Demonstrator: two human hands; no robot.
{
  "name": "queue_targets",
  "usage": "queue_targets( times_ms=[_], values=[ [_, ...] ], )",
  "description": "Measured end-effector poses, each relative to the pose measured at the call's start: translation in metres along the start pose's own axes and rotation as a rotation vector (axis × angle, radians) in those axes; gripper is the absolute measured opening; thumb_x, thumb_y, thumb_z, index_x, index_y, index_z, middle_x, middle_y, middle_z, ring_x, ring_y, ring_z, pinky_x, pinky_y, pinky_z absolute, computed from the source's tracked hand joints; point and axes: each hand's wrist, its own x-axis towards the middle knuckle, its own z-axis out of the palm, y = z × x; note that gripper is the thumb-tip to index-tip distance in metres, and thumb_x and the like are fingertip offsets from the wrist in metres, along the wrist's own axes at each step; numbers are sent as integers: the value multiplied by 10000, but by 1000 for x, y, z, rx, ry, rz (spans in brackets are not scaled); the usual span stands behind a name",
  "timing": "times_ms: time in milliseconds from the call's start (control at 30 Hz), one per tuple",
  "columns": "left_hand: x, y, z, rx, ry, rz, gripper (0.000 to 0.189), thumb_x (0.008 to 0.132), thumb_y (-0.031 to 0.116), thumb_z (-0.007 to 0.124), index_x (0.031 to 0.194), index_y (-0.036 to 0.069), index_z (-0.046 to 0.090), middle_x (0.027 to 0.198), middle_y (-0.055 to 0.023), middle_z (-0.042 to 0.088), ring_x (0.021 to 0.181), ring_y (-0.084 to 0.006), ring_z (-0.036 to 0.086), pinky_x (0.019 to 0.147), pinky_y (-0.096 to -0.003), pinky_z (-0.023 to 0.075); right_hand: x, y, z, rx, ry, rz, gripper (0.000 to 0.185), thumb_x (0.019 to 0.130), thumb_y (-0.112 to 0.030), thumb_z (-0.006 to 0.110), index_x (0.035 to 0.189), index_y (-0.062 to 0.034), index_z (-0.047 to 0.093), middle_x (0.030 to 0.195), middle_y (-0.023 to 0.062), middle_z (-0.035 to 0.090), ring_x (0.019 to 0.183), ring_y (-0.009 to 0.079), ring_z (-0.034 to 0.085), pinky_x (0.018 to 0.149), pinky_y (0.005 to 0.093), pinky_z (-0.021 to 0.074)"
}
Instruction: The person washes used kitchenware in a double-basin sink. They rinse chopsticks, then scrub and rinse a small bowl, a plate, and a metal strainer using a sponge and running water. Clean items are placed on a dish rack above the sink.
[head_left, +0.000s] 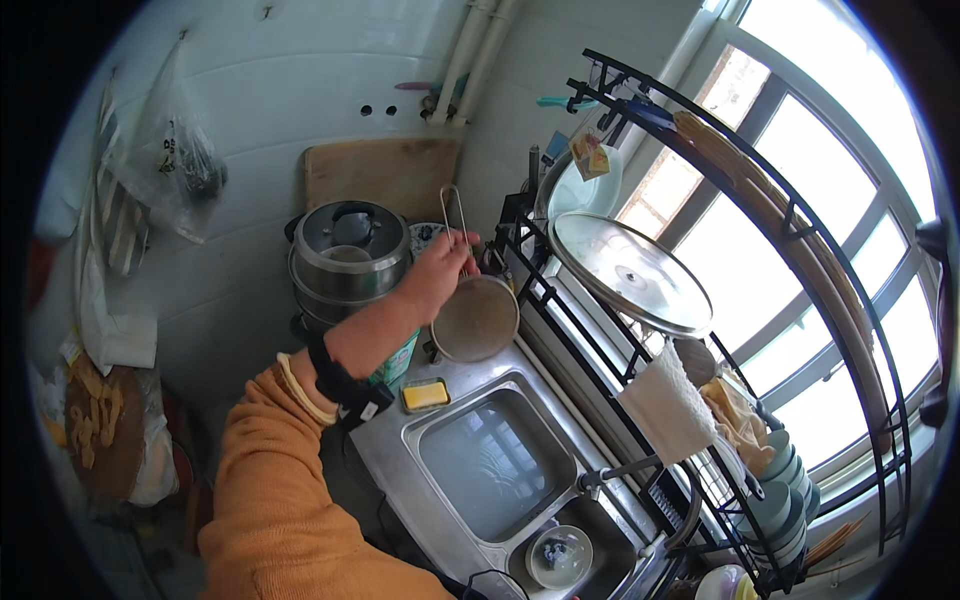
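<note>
My left hand (448, 264) is closed around the wire handle of a round fine-mesh strainer (475, 319), whose bowl hangs over the back corner of the steel sink counter. Beside my forearm stands a stacked steel steamer pot (351, 247) with a glass lid. A yellow bar of soap (425, 395) lies in a small dish at the counter's edge. Cloudy water fills the large sink basin (491, 457). A bowl (559, 556) with a dark blue pattern or item sits in the smaller basin. My right hand is out of view, apart from a possible bit of skin at the bottom edge.
A black metal rack (637, 352) runs along the window, holding a glass pot lid (631, 274), a hanging cloth (670, 406) and stacked bowls (776, 517). The faucet (592, 480) stands by the basins. A wooden cutting board (382, 169) leans on the wall.
</note>
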Motion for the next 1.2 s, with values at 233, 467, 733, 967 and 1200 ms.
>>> queue_targets(
  times_ms=[233, 467, 733, 967, 1200],
  values=[
    [118, 39, -33, 372, 131, 304, 233, 1026, 200, 380, 1154, 56, 512, 805, -13, 512, 760, -106, 494, 729, -271, 421, 32, 15, -10, 55, 4, -29, 201, 926, -301, 600, 1028, -146, 525, 670, -35, 486, 501, 89, 419, 413, 212, 341],
    [230, 55, -29, 813, 209, 438, 198, 999, 144, 393, 1137, 50, 501, 850, -108, 566, 787, -240, 567, 736, -396, 460, 44, 20, -6, 167, -52, -57, 268, 935, -268, 586, 1156, -123, 543, 737, -26, 559, 516, 92, 456, 412, 204, 377],
    [285, 79, 2, 984, 9, 569, 177, 975, 132, 422, 1107, 52, 508, 991, -206, 598, 893, -383, 583, 755, -456, 455, -30, 3, 35, 89, 27, -120, 172, 934, -313, 583, 845, -166, 589, 586, -49, 484, 427, 80, 405, 364, 194, 326],
    [318, 98, 28, 980, -180, 627, 145, 905, 128, 533, 1047, 101, 541, 930, -142, 629, 877, -350, 604, 734, -433, 468, -32, 1, 57, 2, 124, -105, 194, 930, -332, 585, 829, -166, 581, 579, -51, 474, 423, 79, 401, 358, 197, 317],
    [353, 116, 42, 1128, -145, 920, 239, 829, 107, 604, 1063, 127, 555, 978, -121, 643, 936, -348, 609, 794, -446, 487, -32, 3, 59, -25, 160, -89, 216, 925, -350, 587, 813, -166, 573, 572, -54, 465, 419, 78, 396, 353, 199, 308]
  ],
)
